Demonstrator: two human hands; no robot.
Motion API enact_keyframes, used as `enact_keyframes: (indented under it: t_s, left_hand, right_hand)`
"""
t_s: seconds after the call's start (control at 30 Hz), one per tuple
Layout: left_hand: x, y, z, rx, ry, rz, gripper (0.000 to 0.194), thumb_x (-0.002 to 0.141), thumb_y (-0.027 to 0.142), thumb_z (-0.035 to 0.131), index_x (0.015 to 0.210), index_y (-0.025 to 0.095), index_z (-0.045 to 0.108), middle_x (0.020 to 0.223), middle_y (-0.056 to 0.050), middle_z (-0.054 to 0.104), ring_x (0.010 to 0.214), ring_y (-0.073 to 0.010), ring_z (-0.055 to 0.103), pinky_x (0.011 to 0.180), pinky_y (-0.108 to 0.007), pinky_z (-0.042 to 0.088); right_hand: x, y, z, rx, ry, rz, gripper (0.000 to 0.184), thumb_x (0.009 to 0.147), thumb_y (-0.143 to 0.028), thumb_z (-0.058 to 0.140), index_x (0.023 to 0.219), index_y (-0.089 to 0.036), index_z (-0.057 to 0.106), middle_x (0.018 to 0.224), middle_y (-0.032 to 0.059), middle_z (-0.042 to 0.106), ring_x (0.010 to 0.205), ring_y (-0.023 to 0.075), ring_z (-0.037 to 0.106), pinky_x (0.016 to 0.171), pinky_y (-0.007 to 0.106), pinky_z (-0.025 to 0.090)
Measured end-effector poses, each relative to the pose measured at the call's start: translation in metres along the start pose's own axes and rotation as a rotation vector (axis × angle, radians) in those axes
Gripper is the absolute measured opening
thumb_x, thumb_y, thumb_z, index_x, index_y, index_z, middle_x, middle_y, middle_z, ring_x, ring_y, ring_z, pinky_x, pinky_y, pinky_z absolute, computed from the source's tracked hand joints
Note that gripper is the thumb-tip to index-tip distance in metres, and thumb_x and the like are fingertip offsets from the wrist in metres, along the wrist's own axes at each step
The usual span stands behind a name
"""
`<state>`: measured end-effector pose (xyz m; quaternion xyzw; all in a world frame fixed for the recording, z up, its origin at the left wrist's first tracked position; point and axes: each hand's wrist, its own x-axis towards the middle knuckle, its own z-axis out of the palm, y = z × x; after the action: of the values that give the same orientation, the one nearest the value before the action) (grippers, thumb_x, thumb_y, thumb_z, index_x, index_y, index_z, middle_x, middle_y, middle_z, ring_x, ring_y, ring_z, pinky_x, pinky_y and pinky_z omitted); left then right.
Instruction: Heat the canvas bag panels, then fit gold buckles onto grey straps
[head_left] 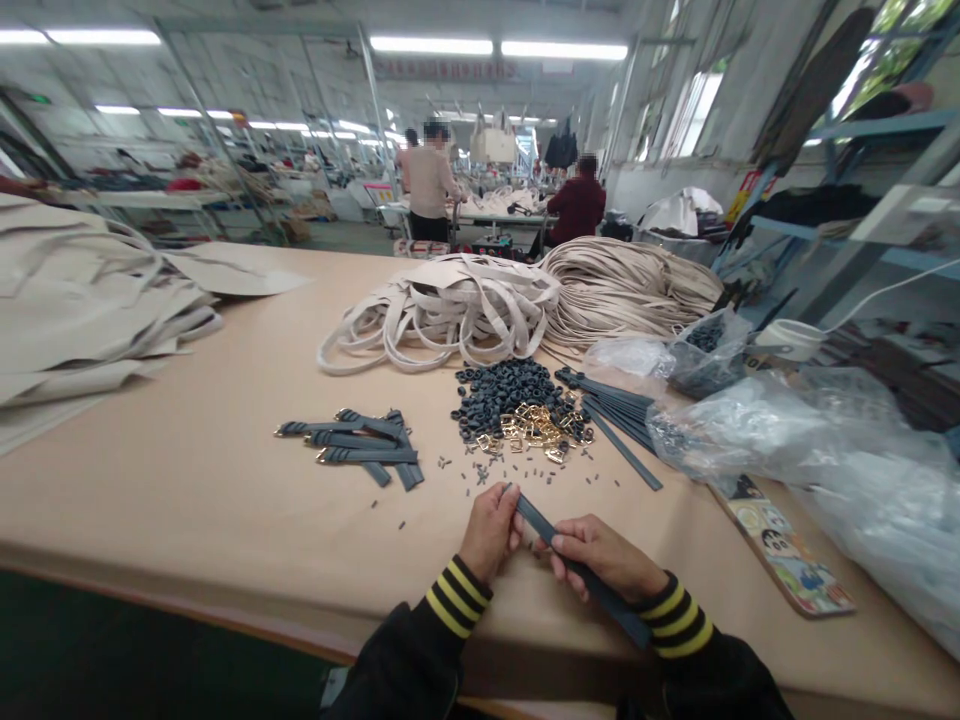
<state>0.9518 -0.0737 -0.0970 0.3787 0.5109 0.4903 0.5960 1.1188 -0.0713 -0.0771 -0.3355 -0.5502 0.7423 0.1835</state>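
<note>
Both hands hold one dark grey strap [536,520] above the table's front part. My left hand [489,530] pinches its far end between thumb and fingers. My right hand [600,555] is wrapped round its middle, and the near end hangs below toward the right cuff. Just beyond the hands, small dark bits [481,475] lie scattered. Behind them sit gold buckles [534,425] and a heap of dark strap loops [499,395]. To the left lies a pile of straps with buckles fitted [367,440]. Loose dark straps [622,410] fan out at the right.
Beige strap coils [465,310] and a thick beige bundle [630,285] lie at the back. Beige fabric panels [82,310] are stacked left. Clear plastic bags [825,450] and a cartoon-patterned phone case [784,550] lie right. Several people stand or sit farther off.
</note>
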Motion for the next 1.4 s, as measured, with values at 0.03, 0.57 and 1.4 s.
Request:
enact_keyframes:
  t_s: [0.03, 0.57, 1.4]
  left_hand:
    - [-0.001, 0.000, 0.001, -0.005, 0.006, -0.002, 0.036, 0.076, 0.051, 0.044, 0.064, 0.017, 0.039, 0.040, 0.008, 0.043, 0.025, -0.0028, 0.032, 0.024, -0.012, 0.021]
    - [-0.003, -0.002, -0.008, -0.039, -0.165, 0.004, 0.020, 0.072, 0.031, 0.051, 0.081, 0.014, 0.047, 0.049, 0.003, 0.054, 0.037, -0.0046, 0.045, 0.040, -0.014, 0.034]
    - [-0.016, -0.014, 0.008, 0.590, -0.025, 0.380, 0.015, 0.081, 0.025, 0.043, 0.079, 0.018, 0.056, 0.070, -0.004, 0.060, 0.064, -0.0147, 0.055, 0.060, -0.025, 0.042]
  right_hand:
    - [0.000, 0.000, 0.000, 0.003, 0.004, 0.012, 0.036, 0.077, -0.045, 0.052, 0.086, -0.011, 0.057, 0.059, -0.0008, 0.056, 0.037, 0.0049, 0.044, 0.037, 0.016, 0.038]
    - [0.004, 0.000, 0.003, -0.158, 0.266, -0.045, 0.024, 0.076, -0.039, 0.053, 0.074, -0.014, 0.051, 0.056, -0.0026, 0.055, 0.046, 0.0073, 0.048, 0.043, 0.017, 0.038]
    - [0.021, 0.014, 0.007, -0.155, 0.346, -0.136, 0.023, 0.075, -0.038, 0.053, 0.073, -0.016, 0.048, 0.051, -0.0043, 0.052, 0.040, 0.0072, 0.046, 0.038, 0.017, 0.035]
